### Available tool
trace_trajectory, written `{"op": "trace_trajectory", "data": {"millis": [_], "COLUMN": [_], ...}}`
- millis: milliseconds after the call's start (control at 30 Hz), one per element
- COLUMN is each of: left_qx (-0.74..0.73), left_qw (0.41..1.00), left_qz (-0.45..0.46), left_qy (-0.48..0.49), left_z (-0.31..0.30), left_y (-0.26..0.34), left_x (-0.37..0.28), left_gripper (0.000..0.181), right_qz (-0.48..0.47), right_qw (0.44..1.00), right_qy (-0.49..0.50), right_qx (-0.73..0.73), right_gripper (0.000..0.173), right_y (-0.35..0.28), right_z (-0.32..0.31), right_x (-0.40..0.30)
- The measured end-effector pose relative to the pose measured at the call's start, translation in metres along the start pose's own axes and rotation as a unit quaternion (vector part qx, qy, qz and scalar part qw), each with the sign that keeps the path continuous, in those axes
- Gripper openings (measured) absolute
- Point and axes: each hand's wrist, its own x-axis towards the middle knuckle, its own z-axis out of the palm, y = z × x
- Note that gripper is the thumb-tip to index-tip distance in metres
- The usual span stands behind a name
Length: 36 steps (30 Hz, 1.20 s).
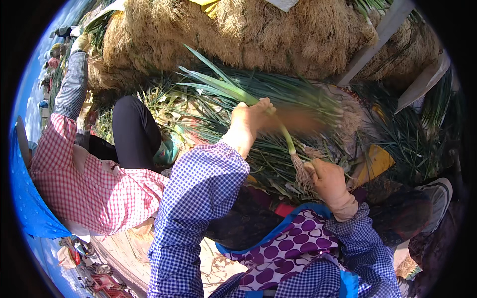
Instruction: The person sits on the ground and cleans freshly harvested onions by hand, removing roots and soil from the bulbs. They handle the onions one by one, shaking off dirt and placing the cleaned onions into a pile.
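Note:
My left hand point(250, 121) is closed around the stem of a green onion point(285, 132), whose long green leaves point up and to the left. The onion's pale, stringy roots point(300, 171) hang at its lower right end. Curled fingers of my right hand point(329, 182) touch or lie right beside those roots; whether they pinch anything is hidden. Beneath both hands spreads a heap of green onions point(268, 156) with loose leaves. Behind my left hand, a bunch of green onions point(298, 95) lies with its roots to the right, partly covered by a brownish blur.
A tall stack of root-out onion bundles point(242, 37) stands ahead. Grey slanting bars point(376, 44) stand at the upper right. Left of me sits a person in a red checked shirt point(100, 190), one gloved hand point(80, 43) raised to the stack. A yellow piece point(374, 164) lies right.

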Motion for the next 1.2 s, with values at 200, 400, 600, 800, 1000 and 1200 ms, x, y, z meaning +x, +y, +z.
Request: {"op": "trace_trajectory", "data": {"millis": [200,400,600,800,1000,1200], "left_qx": [0.026,0.069,0.216,0.246,0.188,0.165], "left_qw": [0.999,0.996,0.971,0.965,0.977,0.984], "left_qz": [0.026,0.044,0.076,0.072,0.058,0.05], "left_qy": [0.033,0.027,0.069,0.061,0.084,0.045], "left_z": [-0.01,0.011,0.015,0.014,0.017,-0.003], "left_y": [0.018,0.022,0.019,0.021,0.03,0.044], "left_x": [0.01,0.006,0.016,0.017,0.018,0.028], "left_gripper": [0.024,0.024,0.025,0.026,0.026,0.027], "right_qz": [0.021,0.096,0.082,-0.023,-0.113,0.041], "right_qw": [0.999,0.986,0.965,0.951,0.976,0.909], "right_qy": [-0.04,-0.064,-0.224,-0.259,-0.176,-0.339], "right_qx": [-0.027,0.119,-0.109,-0.17,-0.058,-0.239], "right_gripper": [0.017,0.05,0.041,0.036,0.024,0.044], "right_y": [0.04,-0.031,-0.046,-0.039,-0.021,0.042], "right_z": [0.001,-0.016,0.003,0.013,0.011,0.014], "right_x": [-0.013,0.072,0.116,0.126,0.094,0.039]}}
